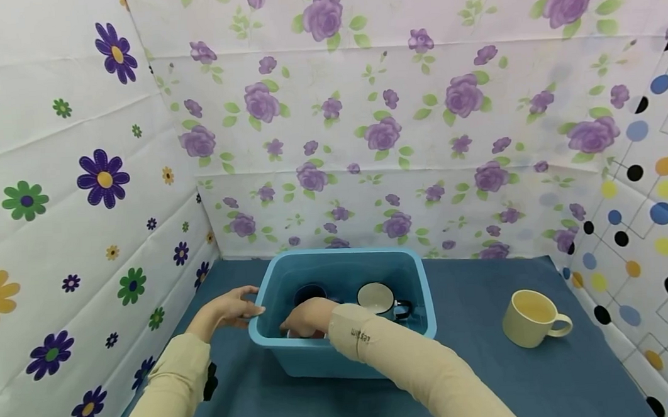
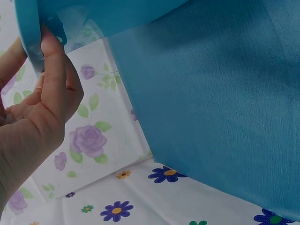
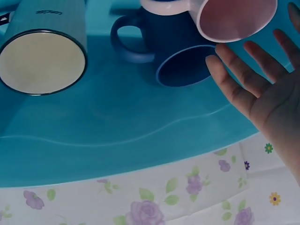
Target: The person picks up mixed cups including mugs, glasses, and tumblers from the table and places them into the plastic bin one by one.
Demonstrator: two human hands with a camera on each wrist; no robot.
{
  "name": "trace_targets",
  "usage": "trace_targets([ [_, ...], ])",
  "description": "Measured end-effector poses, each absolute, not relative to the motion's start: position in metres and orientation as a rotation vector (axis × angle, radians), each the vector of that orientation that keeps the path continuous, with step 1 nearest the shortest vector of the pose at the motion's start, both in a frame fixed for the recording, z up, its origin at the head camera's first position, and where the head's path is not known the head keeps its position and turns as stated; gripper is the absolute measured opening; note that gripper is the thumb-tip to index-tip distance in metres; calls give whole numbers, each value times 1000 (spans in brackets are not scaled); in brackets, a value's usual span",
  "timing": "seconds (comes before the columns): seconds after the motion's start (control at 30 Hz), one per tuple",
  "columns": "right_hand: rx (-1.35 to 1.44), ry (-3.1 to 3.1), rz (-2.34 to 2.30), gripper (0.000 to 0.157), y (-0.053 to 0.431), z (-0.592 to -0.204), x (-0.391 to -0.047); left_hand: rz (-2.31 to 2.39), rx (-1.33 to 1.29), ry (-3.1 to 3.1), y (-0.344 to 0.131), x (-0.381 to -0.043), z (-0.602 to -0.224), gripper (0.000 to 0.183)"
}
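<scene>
A blue plastic tub (image 1: 347, 252) stands on the table with several mugs inside. My left hand (image 1: 231, 308) holds its left rim, with the rim between thumb and fingers in the left wrist view. Inside the tub, my right hand (image 1: 308, 317) reaches down at the front left. Its fingers (image 3: 234, 70) are spread in the right wrist view, beside a pink mug (image 3: 239, 18) and a dark blue mug (image 3: 164, 35). Whether they touch either mug is hard to tell. A light blue mug (image 3: 42, 61) with a cream inside and dark rim lies further along.
A yellow mug (image 1: 529, 318) stands upright on the blue tablecloth (image 1: 472, 365), right of the tub. Flower-patterned sheets (image 1: 375, 137) rise behind the table and on the left (image 1: 73, 216). A dotted sheet (image 1: 653, 248) closes off the right side.
</scene>
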State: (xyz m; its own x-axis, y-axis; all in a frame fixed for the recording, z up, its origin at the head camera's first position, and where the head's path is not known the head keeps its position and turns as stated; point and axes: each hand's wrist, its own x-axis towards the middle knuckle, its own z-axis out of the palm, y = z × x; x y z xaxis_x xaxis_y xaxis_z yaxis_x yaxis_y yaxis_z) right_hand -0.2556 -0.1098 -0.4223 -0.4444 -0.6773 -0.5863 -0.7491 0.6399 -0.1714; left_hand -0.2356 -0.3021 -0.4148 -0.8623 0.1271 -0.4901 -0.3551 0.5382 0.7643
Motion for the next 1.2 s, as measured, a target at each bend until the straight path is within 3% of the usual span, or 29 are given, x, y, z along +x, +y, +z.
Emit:
trace_targets([
  [0.3, -1031, 2182, -15, 47, -92, -413, -251, 1300, -160, 2268, -305, -234, -414, 71],
  [0.5, -1183, 2214, 72, 35, -81, -406, -253, 1288, -147, 2272, -306, -236, -412, 71],
  [0.9, -1404, 2377, 283, 39, -54, -406, -247, 1290, -153, 2266, -303, -235, -414, 70],
  [1.2, -1504, 2579, 218, 33, -28, -410, -234, 1281, -155, 2266, -301, -237, -414, 72],
])
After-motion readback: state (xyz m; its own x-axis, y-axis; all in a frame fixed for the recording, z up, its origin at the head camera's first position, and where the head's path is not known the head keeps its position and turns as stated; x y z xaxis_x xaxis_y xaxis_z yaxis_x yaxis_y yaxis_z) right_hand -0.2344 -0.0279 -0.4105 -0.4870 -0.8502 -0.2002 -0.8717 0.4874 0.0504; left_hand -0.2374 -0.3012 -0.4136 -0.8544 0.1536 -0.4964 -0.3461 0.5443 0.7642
